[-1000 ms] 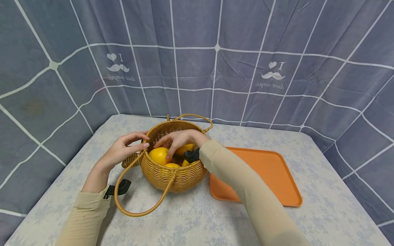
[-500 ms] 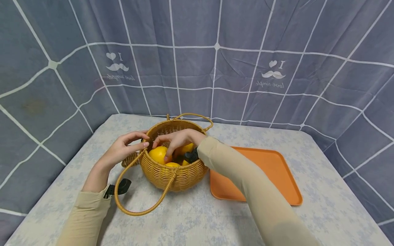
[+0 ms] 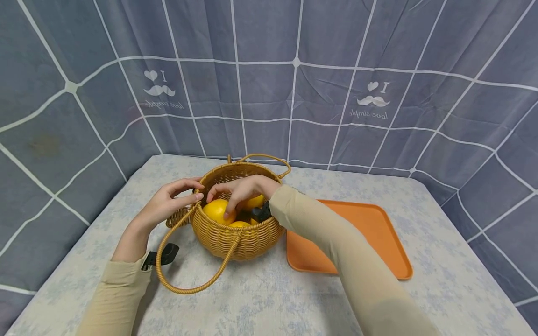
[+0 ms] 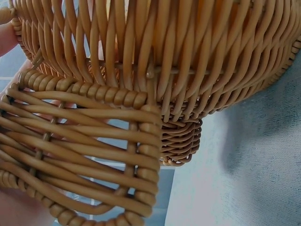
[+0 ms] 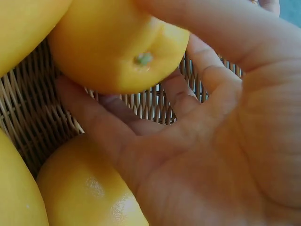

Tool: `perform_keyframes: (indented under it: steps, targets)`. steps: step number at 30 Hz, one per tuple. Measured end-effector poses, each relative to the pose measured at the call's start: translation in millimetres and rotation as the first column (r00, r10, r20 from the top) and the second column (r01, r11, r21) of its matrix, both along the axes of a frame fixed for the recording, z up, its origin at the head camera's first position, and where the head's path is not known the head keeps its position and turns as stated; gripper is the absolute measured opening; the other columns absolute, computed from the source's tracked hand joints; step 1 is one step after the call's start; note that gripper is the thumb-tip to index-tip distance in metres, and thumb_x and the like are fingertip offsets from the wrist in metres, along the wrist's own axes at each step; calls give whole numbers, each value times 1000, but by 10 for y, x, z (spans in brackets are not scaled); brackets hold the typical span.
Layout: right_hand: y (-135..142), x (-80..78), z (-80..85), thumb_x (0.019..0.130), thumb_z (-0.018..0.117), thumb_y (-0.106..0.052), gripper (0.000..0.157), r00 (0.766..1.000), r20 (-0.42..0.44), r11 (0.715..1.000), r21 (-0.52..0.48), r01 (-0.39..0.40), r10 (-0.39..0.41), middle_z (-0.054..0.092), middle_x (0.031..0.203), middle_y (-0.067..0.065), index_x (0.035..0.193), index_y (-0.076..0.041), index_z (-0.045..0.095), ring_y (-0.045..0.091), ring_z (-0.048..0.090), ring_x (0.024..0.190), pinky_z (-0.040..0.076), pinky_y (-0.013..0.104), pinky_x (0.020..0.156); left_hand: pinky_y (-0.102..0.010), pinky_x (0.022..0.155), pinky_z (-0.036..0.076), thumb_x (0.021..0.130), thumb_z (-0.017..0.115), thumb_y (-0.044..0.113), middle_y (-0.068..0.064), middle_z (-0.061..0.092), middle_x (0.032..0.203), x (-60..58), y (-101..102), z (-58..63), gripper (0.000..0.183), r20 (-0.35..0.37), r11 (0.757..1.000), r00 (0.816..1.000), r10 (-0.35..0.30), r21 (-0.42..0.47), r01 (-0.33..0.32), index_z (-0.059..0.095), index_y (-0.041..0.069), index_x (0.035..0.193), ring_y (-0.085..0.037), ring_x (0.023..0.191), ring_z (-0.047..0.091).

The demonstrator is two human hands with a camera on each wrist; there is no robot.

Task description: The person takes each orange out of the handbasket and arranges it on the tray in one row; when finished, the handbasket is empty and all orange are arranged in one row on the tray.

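A round wicker basket (image 3: 235,245) stands on the table with several oranges inside. My right hand (image 3: 243,191) reaches down into it and grips an orange (image 3: 216,211) near the left wall. In the right wrist view the thumb lies over this orange (image 5: 117,52), its green stem end showing, and the fingers curl under it. Another orange (image 5: 89,183) lies below the hand. My left hand (image 3: 161,205) holds the basket's left rim with thumb and fingertips. The left wrist view shows the woven side (image 4: 188,52), with a flat wicker piece (image 4: 84,146) sticking out in front of the hand.
An orange tray (image 3: 357,238) lies right of the basket, partly under the right sleeve (image 3: 336,238). One looped basket handle (image 3: 189,291) hangs toward the front left; another handle (image 3: 265,156) leans back. A grey checked curtain (image 3: 269,93) encloses the table (image 3: 260,298).
My right hand has shifted slightly left and its fingers have closed further around the left orange. The front orange has rolled a little to the right. My left hand stays at the rim.
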State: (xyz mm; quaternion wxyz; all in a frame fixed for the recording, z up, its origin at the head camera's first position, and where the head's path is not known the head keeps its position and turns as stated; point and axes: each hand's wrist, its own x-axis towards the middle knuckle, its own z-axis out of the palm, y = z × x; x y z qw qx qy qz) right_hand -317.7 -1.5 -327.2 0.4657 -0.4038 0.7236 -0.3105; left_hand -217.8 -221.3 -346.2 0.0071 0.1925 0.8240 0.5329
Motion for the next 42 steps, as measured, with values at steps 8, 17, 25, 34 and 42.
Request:
perform_keyframes:
  steps: [8, 17, 25, 34, 42]
  targets:
    - [0, 8, 15, 78, 71, -1, 67, 999, 35, 1000, 26, 4, -5, 35, 140, -3, 138, -16, 45, 14, 47, 115, 44, 26, 93, -66, 102, 19, 92, 62, 22, -15, 41, 143, 6, -1, 9, 36, -8, 1000, 1000, -7, 4, 7, 56, -3, 118, -37, 135, 25]
    - [-6, 1, -30, 83, 71, -13, 68, 999, -29, 994, 99, -42, 45, 33, 139, 0, 140, -19, 35, 14, 45, 112, 46, 26, 89, -66, 102, 19, 93, 61, 22, -16, 39, 144, -1, 9, 14, 35, -7, 1000, 1000, -11, 10, 11, 57, -2, 118, -38, 136, 24]
    - [-26, -11, -24, 82, 72, -16, 72, 987, -116, 989, 114, -96, 109, 31, 142, -3, 143, -24, 35, 14, 42, 116, 44, 26, 91, -66, 102, 20, 93, 61, 23, -16, 38, 144, -12, 5, 7, 34, -2, 1000, 1000, -10, 3, 10, 57, 0, 118, -38, 136, 24]
    - [27, -37, 55, 76, 77, -13, 73, 988, -141, 997, 57, -61, 68, 36, 139, -5, 138, -23, 41, 14, 43, 115, 43, 27, 92, -65, 102, 21, 93, 61, 23, -15, 39, 144, 0, -9, 15, 33, 0, 1000, 1000, -6, 8, 6, 58, 1, 118, -37, 136, 25]
    - [204, -71, 236, 76, 76, -18, 72, 982, -191, 999, -34, 3, -10, 39, 137, -4, 139, -21, 41, 14, 42, 117, 38, 29, 97, -63, 103, 22, 92, 62, 23, -15, 40, 143, 2, -16, 7, 30, 14, 1000, 1000, -3, 21, 2, 60, 5, 116, -36, 135, 26]
